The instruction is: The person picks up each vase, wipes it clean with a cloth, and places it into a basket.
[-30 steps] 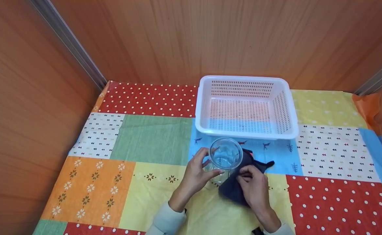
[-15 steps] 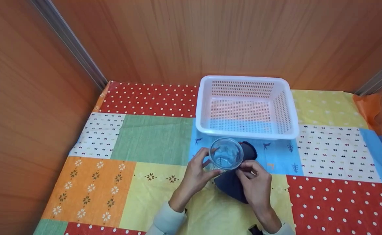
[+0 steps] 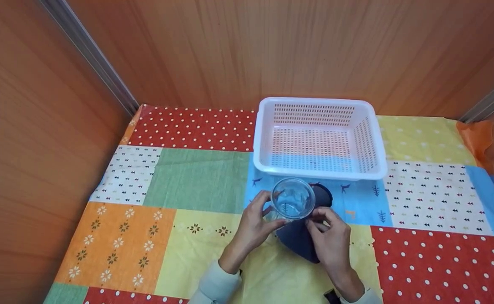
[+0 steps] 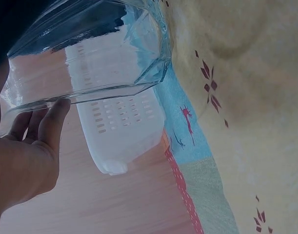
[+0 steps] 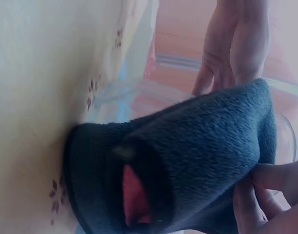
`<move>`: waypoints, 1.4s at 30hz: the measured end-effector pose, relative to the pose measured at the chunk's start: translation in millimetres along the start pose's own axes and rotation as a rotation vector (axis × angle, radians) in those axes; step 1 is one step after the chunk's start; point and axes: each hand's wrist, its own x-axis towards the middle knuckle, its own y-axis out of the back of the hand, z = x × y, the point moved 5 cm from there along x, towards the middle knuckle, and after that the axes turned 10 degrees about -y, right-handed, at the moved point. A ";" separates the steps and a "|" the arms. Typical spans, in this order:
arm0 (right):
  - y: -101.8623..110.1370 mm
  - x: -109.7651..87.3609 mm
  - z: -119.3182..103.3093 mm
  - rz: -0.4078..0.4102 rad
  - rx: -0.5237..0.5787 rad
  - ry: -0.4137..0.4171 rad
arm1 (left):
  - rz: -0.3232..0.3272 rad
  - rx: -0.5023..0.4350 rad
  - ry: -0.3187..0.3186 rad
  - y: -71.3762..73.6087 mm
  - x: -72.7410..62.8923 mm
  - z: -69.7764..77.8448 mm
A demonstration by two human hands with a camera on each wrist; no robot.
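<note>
In the head view my left hand (image 3: 253, 223) grips a clear drinking glass (image 3: 293, 198) near its rim, thumb on the near side, fingers on the far left side. The glass stands mouth up, and its angular lower body shows in the left wrist view. My right hand (image 3: 332, 236) pinches a dark blue fleecy cloth (image 3: 299, 242) between thumb and fingers, against the glass's right side. The right wrist view shows the cloth (image 5: 202, 141) bent round the glass, with black edging and a red patch inside a fold. It hides most of the glass there.
A white slotted plastic basket (image 3: 319, 174) stands just beyond the glass, with nothing in it. A patchwork-print tablecloth (image 3: 204, 177) covers the table. Wood-grain panels (image 3: 247, 50) rise behind and at both sides.
The cloth has shifted: its far end with a loop no longer sticks out to the right but curls behind the glass. My right hand moved slightly up, while my left hand and the glass stayed put.
</note>
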 end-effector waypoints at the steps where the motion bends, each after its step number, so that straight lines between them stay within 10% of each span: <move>1: -0.2 0.4 1.2 -0.005 -0.025 0.013 | 0.001 -0.003 -0.001 -0.2 0.0 0.1; 24: -10.9 6.2 48.2 -0.126 -0.361 -0.053 | -0.002 -0.038 0.019 -1.3 0.6 -1.4; 42: -4.6 2.5 28.9 -0.047 -0.066 -0.108 | 0.006 -0.016 0.006 -1.2 0.9 -2.6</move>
